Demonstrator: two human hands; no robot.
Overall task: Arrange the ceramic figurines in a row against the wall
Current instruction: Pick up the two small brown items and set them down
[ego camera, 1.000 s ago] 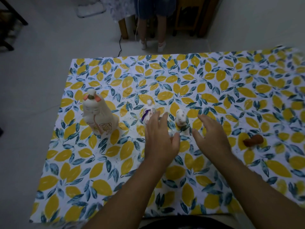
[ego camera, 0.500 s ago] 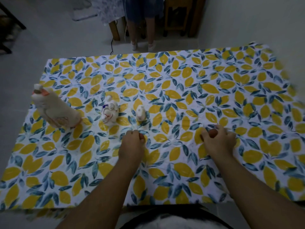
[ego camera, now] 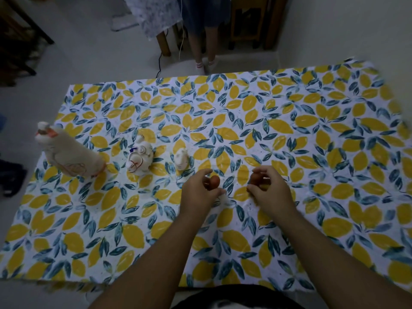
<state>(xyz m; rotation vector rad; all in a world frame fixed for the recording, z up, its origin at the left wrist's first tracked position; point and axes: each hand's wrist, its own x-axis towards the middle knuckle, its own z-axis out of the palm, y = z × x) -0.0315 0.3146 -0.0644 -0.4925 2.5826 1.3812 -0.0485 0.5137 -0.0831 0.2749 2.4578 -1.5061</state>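
Observation:
Three pale ceramic figurines stand in a line on the left half of the lemon-print cloth (ego camera: 245,112): a tall cat (ego camera: 66,152), a rounder one with a purple mark (ego camera: 140,157) and a tiny white one (ego camera: 181,159). Just right of the tiny one, my left hand (ego camera: 199,194) pinches a small brown figurine (ego camera: 214,182) between thumb and fingers. My right hand (ego camera: 270,188) is curled around another small brown figurine (ego camera: 254,178), mostly hidden by the fingers. Both hands hover close together near the cloth's middle.
A white wall (ego camera: 356,30) runs along the right side beyond the cloth. A person's legs (ego camera: 205,45) stand past the far edge, near wooden furniture (ego camera: 247,23) and a draped cloth (ego camera: 153,14). Dark furniture (ego camera: 17,41) sits far left.
Both hands have closed on small brown figurines, and my right hand has brought its one leftward toward my left hand. The view has swung, so the three pale figurines sit further left.

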